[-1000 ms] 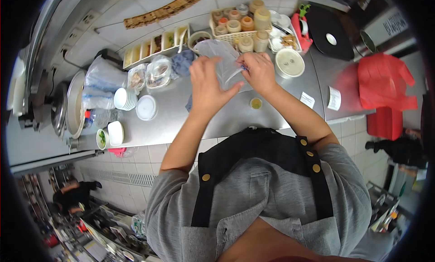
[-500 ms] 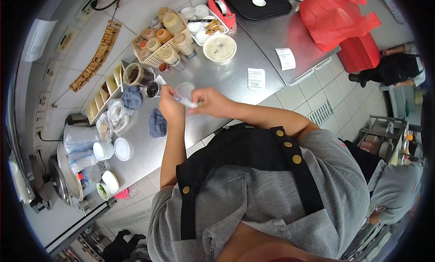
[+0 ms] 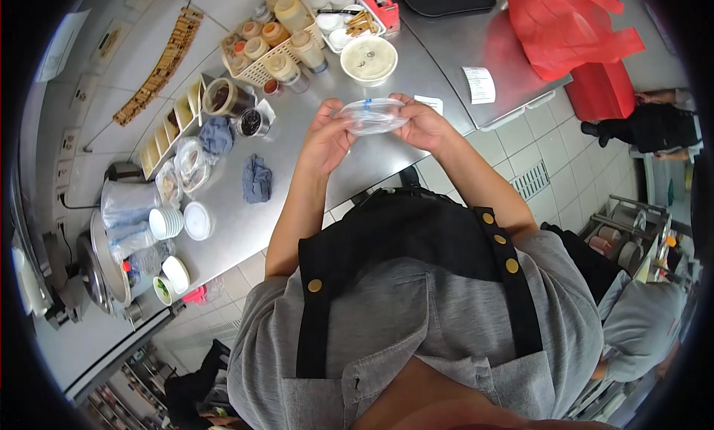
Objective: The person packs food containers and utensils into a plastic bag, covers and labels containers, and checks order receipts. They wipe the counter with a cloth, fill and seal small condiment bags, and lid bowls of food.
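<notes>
A clear plastic bag [image 3: 374,119] with a small blue mark is stretched between my two hands above the metal counter. My left hand [image 3: 328,135] grips its left side, fingers closed on the film. On the other side, my right hand [image 3: 422,123] pinches the bag's edge. Just beyond the bag stands a round lidded tub [image 3: 369,61] with a mark on its pale lid. A printed slip [image 3: 429,104] lies partly hidden behind my right hand. Left of my left hand, a crumpled blue-grey cloth [image 3: 256,179] rests on the counter.
A basket of sauce bottles [image 3: 262,67] and a tray of small cups [image 3: 343,41] line the back. Stacked white bowls [image 3: 165,223] and a round lid [image 3: 198,221] sit at left. A red plastic bag [image 3: 565,36] is at right. Other people stand farther off.
The clear bag, bunched between my hands before, is now spread wide. Both hands have moved right and are farther apart. The camera view has shifted slightly.
</notes>
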A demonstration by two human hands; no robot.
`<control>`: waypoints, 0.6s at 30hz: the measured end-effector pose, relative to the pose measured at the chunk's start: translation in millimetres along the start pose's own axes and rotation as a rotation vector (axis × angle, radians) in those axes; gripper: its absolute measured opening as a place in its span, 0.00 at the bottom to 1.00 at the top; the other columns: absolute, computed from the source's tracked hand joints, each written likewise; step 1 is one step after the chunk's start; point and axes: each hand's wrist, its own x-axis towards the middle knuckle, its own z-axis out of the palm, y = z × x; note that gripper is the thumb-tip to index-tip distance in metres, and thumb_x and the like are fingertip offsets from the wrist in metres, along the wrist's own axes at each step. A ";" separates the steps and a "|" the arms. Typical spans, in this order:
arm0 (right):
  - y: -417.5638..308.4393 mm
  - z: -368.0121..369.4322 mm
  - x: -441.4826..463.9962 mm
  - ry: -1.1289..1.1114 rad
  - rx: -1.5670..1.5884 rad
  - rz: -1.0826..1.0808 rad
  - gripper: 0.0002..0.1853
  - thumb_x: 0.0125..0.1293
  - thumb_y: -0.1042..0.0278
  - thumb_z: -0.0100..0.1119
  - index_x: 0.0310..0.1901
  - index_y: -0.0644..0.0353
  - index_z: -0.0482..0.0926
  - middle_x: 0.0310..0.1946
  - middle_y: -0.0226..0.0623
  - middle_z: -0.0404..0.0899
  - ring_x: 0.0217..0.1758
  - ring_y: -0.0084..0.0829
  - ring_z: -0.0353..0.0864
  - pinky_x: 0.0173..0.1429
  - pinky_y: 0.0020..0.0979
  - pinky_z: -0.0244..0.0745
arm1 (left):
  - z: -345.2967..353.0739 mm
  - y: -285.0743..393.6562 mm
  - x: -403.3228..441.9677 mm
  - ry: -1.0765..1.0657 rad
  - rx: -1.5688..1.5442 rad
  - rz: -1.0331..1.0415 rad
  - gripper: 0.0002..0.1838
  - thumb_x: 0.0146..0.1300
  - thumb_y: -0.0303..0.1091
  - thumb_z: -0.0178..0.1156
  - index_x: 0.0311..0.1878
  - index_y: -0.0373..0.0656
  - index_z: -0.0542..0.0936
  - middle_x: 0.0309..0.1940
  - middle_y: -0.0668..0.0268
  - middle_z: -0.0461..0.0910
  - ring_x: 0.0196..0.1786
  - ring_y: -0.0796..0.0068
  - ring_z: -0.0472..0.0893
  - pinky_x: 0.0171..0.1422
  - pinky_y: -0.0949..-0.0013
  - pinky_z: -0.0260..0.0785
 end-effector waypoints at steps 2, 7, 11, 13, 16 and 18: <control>-7.5 -14.5 3.3 -0.413 0.075 -0.016 0.19 0.62 0.86 0.51 0.54 0.58 0.75 0.47 0.40 0.82 0.50 0.34 0.84 0.55 0.34 0.81 | -52.0 -6.0 20.0 0.080 0.876 0.155 0.16 0.59 0.15 0.61 0.46 0.46 0.83 0.43 0.63 0.81 0.45 0.68 0.81 0.52 0.63 0.74; 17.6 -8.0 20.5 -0.119 -1.219 -0.644 0.14 0.56 0.88 0.57 0.35 0.57 0.88 0.44 0.37 0.82 0.44 0.36 0.83 0.48 0.37 0.77 | -23.9 -10.5 23.0 0.176 1.747 0.667 0.19 0.51 0.12 0.60 0.42 0.45 0.89 0.34 0.67 0.75 0.40 0.69 0.78 0.45 0.63 0.73; 31.2 -0.9 36.0 0.275 -1.560 -0.884 0.17 0.51 0.87 0.56 0.38 0.55 0.87 0.45 0.38 0.80 0.45 0.45 0.82 0.51 0.40 0.78 | -22.6 -20.8 21.9 0.107 1.883 0.671 0.22 0.51 0.13 0.61 0.47 0.46 0.88 0.36 0.65 0.75 0.41 0.66 0.78 0.47 0.65 0.72; 33.3 -12.0 44.4 0.269 -1.606 -0.941 0.17 0.52 0.86 0.56 0.40 0.55 0.86 0.46 0.38 0.80 0.46 0.46 0.82 0.52 0.41 0.78 | -29.1 -15.5 20.5 0.166 1.674 0.505 0.23 0.51 0.15 0.63 0.50 0.48 0.86 0.40 0.63 0.75 0.44 0.63 0.77 0.51 0.62 0.72; 30.0 -31.9 48.1 0.245 -1.655 -0.989 0.18 0.55 0.85 0.55 0.44 0.56 0.85 0.49 0.38 0.80 0.49 0.46 0.82 0.54 0.42 0.78 | -46.6 -3.7 8.9 0.221 1.658 0.433 0.27 0.49 0.21 0.69 0.56 0.50 0.83 0.47 0.60 0.75 0.49 0.58 0.76 0.59 0.57 0.71; 33.8 -41.3 50.4 0.227 -1.652 -0.973 0.18 0.56 0.84 0.55 0.47 0.56 0.84 0.50 0.38 0.80 0.51 0.46 0.82 0.55 0.42 0.78 | -67.0 -2.9 -4.4 0.218 1.861 0.510 0.30 0.47 0.25 0.72 0.58 0.51 0.80 0.51 0.59 0.74 0.53 0.56 0.75 0.62 0.55 0.70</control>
